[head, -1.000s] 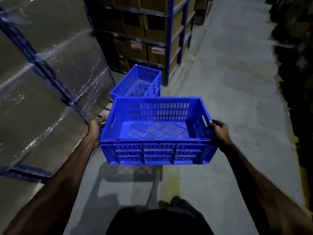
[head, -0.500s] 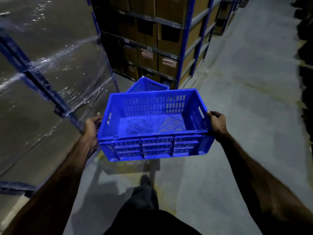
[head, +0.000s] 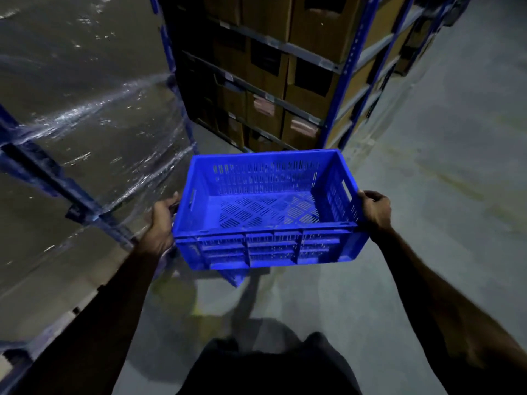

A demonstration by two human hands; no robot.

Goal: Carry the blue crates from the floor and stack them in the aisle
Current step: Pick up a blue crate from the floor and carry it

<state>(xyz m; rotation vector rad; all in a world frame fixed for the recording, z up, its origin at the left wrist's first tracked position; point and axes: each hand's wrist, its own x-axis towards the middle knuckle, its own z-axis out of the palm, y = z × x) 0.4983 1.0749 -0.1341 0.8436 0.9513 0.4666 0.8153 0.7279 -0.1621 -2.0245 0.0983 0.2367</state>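
Note:
I hold an empty blue slotted crate level in front of me, above the floor. My left hand grips its left end and my right hand grips its right end at the handle slot. Below it, only a corner of a second blue crate on the floor shows; the held crate hides the rest.
Shrink-wrapped pallet goods behind blue rack beams stand close on the left. A blue shelving rack with cardboard boxes rises straight ahead. Grey concrete aisle floor stretches to the right. My dark-clothed legs show at the bottom.
I have walked forward with the crate. The crate on the floor, seen ahead a second ago, is now almost wholly hidden under the held crate. The shelving rack is nearer.

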